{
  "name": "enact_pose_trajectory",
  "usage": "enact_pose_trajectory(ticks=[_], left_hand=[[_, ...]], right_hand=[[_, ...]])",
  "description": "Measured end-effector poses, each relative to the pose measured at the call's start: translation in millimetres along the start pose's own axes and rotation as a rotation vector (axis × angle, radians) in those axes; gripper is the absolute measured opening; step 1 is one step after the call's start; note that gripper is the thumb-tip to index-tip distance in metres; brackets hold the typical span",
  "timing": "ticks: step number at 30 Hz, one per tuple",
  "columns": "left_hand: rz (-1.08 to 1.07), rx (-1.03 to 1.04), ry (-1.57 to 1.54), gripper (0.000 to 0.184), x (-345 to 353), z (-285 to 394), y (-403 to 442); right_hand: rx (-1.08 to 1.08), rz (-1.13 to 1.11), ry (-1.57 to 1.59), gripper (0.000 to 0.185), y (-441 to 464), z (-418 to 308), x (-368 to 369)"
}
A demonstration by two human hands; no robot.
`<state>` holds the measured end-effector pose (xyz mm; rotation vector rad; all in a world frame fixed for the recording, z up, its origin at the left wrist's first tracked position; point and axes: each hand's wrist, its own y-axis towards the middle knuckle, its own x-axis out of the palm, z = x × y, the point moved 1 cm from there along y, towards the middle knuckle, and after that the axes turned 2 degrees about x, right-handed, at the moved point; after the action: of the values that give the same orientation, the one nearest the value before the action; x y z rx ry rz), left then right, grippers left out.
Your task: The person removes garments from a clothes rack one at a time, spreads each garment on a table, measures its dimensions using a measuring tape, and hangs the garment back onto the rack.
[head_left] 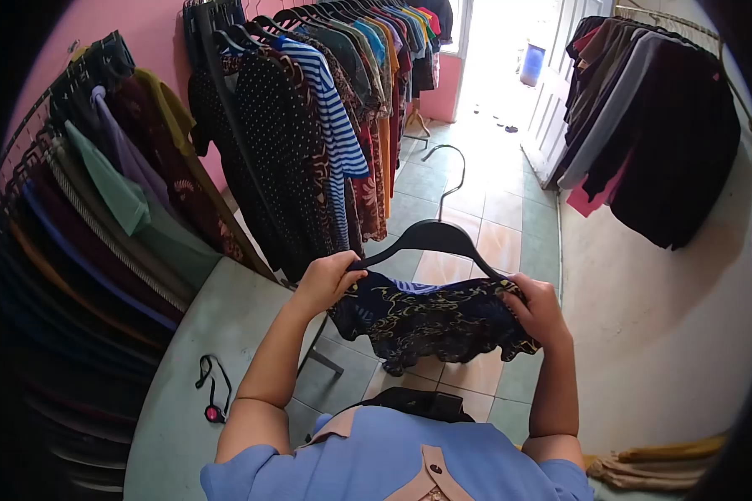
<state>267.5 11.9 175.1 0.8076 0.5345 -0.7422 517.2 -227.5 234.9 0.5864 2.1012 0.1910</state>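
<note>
A black hanger with a silver hook is held up in front of me, its hook pointing up and away. A dark patterned garment with yellowish and blue markings hangs from it. At the hanger's left end my left hand is closed on the garment's shoulder, thumb on top. My right hand grips the other shoulder at the right end of the hanger.
Racks of clothes line the left side, and dark garments hang at the right. A pale table bears a black cord with a pink-red piece. Beyond the tiled floor is an open door. Folded cloth lies lower right.
</note>
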Motion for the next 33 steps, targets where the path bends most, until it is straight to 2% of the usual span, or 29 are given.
enact_pose_trajectory(ticks=[3, 4, 5, 7, 8, 9, 11, 12, 13, 15, 17, 19, 20, 21, 23, 25, 26, 27, 29, 31, 33], left_hand=[[0.042, 0.029, 0.009, 0.019, -6, -10, 41], [0.07, 0.037, 0.007, 0.019, -7, -14, 54], [0.07, 0.029, 0.016, 0.019, -6, -18, 65], [0.124, 0.017, 0.006, 0.019, -2, -26, 90], [0.176, 0.042, 0.032, 0.019, 2, -29, 102], [0.187, 0.03, 0.041, 0.019, 5, -29, 112], [0.247, -0.02, 0.15, 0.015, 13, -26, 136], [0.296, -0.035, 0.151, 0.016, 20, -26, 150], [0.314, -0.039, 0.159, 0.016, 29, -26, 165], [0.333, -0.109, 0.199, 0.018, 45, -25, 193], [0.346, -0.111, 0.244, 0.018, 52, -25, 221], [0.288, -0.095, 0.258, 0.017, 56, -23, 247], [0.294, -0.11, 0.282, 0.016, 57, -22, 257], [0.313, -0.128, 0.309, 0.016, 56, -25, 264], [0.282, -0.212, 0.279, 0.016, 56, -33, 274], [0.32, -0.169, 0.293, 0.018, 60, -57, 282], [0.304, -0.118, 0.15, 0.022, 61, -69, 287], [0.286, -0.067, 0.004, 0.025, 62, -81, 289], [0.275, -0.148, -0.334, 0.06, 56, -105, 298], [0.354, -0.197, -0.467, 0.075, 47, -131, 308], [0.369, -0.337, -0.686, 0.083, 37, -163, 313]], right_hand=[[0.058, -0.125, 0.023, 0.02, 31, 29, -14], [0.315, -0.262, 0.068, 0.025, 43, 36, -24], [0.31, -0.268, 0.076, 0.025, 54, 49, -25], [-0.069, 0.046, 0.006, 0.031, 84, 72, -31], [-0.172, 0.181, -0.16, 0.033, 103, 66, -35], [-0.186, 0.172, -0.153, 0.033, 122, 70, -31], [-0.3, 0.56, -0.11, 0.029, 152, 83, -26], [-0.136, 0.445, 0.152, 0.023, 165, 97, -20], [-0.088, 0.254, 0.258, 0.019, 181, 105, -19], [-0.475, 0.5, 0.03, 0.023, 223, 108, -12], [-0.51, 0.534, -0.046, 0.028, 263, 122, -21], [-0.379, 0.38, -0.16, 0.032, 305, 152, -22], [-0.364, 0.113, -0.082, 0.027, 322, 175, -26], [-0.212, -0.248, 0.218, 0.02, 337, 195, -26], [-0.222, -0.631, 0.41, 0.02, 354, 205, -36], [-0.167, -0.82, 0.452, 0.022, 367, 208, -43], [-0.107, -0.853, 0.512, 0.023, 375, 212, -45], [-0.139, -0.798, 0.577, 0.027, 381, 222, -42], [-0.089, -0.697, 0.658, 0.03, 393, 231, -34], [0.095, -0.685, 0.728, 0.034, 405, 223, -33], [0.117, -0.693, 0.818, 0.035, 415, 220, -23]])
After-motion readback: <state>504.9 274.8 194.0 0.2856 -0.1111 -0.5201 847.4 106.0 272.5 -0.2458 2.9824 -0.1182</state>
